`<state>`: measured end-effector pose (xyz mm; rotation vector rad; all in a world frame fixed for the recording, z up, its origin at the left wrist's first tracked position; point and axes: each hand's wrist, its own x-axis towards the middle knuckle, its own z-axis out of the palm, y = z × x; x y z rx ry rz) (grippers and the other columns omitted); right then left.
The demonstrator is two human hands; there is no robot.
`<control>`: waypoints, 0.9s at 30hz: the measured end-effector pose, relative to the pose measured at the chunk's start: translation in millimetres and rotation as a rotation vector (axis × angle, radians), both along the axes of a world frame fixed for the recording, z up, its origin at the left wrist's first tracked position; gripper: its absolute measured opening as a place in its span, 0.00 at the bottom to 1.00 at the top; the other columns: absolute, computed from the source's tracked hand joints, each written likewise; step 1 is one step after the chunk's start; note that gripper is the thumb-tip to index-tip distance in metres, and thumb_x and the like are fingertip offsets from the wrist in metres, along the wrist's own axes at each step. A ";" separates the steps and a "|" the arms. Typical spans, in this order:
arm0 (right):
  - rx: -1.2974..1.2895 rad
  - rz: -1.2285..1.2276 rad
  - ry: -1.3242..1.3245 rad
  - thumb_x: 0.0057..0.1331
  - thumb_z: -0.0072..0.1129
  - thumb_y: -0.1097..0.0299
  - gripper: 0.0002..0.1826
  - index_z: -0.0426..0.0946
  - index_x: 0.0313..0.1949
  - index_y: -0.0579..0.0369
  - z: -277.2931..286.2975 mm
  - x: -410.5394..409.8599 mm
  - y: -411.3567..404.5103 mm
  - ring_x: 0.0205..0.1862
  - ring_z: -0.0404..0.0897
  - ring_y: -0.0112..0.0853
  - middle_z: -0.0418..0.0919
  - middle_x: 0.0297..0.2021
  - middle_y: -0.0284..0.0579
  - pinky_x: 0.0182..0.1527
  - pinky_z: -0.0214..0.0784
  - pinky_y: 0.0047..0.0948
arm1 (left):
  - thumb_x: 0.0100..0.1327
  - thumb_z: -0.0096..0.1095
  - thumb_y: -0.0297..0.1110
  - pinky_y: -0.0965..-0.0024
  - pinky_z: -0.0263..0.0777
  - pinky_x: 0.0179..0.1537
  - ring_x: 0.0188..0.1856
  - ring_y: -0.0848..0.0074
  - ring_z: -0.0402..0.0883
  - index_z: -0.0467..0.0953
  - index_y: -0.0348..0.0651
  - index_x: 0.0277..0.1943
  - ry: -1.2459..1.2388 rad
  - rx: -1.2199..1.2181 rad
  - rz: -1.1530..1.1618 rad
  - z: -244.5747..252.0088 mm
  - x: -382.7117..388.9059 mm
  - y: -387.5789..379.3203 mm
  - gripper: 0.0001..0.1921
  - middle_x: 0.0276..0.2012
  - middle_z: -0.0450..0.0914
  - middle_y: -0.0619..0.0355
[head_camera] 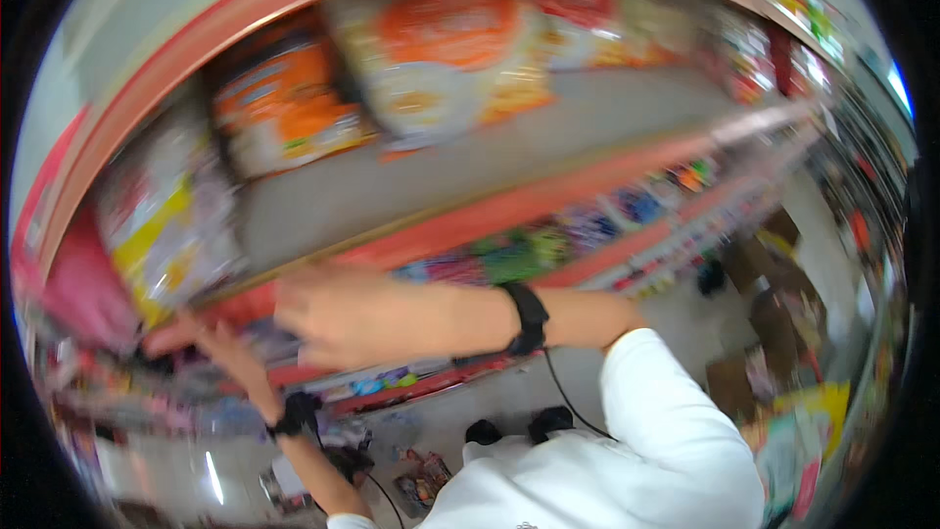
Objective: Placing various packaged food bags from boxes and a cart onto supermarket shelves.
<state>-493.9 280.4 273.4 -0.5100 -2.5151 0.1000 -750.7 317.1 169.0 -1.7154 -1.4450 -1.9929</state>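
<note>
My left hand, blurred, reaches up at the left by the front edge of a shelf, with its fingers apart. It is just below a clear plastic packet with a yellow band, and I cannot tell whether it touches it. My right hand extends leftward across the shelf's red front edge, back of the hand uppermost. Its fingers are blurred, and whatever lies under them is hidden. Further back on the shelf lean an orange packet and a larger white and orange food packet. Each wrist wears a black band.
More packets line the shelf to the right. Lower shelves hold colourful small packs. Cardboard boxes stand on the floor at right, and packaged goods lie near my feet. Black cables hang from both wrists. A pink bag is at far left.
</note>
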 end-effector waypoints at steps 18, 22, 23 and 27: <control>-0.448 -1.334 0.429 0.67 0.51 0.59 0.20 0.66 0.47 0.65 -176.7 493.2 -314.9 0.50 0.70 0.46 0.70 0.45 0.54 0.54 0.64 0.41 | 0.72 0.42 0.47 0.59 0.56 0.63 0.61 0.61 0.66 0.60 0.33 0.62 0.405 -0.590 -1.614 -166.1 631.4 -188.8 0.26 0.59 0.66 0.47; -0.322 -1.460 0.573 0.65 0.54 0.59 0.17 0.69 0.39 0.63 -197.4 574.2 -335.5 0.42 0.73 0.45 0.73 0.35 0.50 0.44 0.68 0.38 | 0.70 0.44 0.44 0.57 0.57 0.61 0.58 0.55 0.68 0.63 0.32 0.60 0.399 -0.637 -1.771 -182.9 737.3 -197.9 0.25 0.55 0.70 0.44; -0.337 -1.492 0.600 0.65 0.54 0.60 0.16 0.69 0.38 0.63 -201.5 596.9 -339.3 0.41 0.73 0.45 0.73 0.35 0.50 0.44 0.68 0.39 | 0.70 0.44 0.44 0.57 0.57 0.61 0.58 0.55 0.68 0.63 0.32 0.60 0.412 -0.644 -1.786 -184.1 763.8 -197.4 0.25 0.55 0.70 0.44; -0.493 -1.599 0.661 0.66 0.53 0.61 0.16 0.67 0.45 0.61 -202.9 701.7 -355.3 0.45 0.72 0.47 0.72 0.39 0.51 0.48 0.66 0.42 | 0.68 0.45 0.37 0.57 0.56 0.62 0.58 0.56 0.68 0.63 0.32 0.60 0.537 -0.575 -1.772 -187.5 878.0 -193.6 0.22 0.54 0.71 0.44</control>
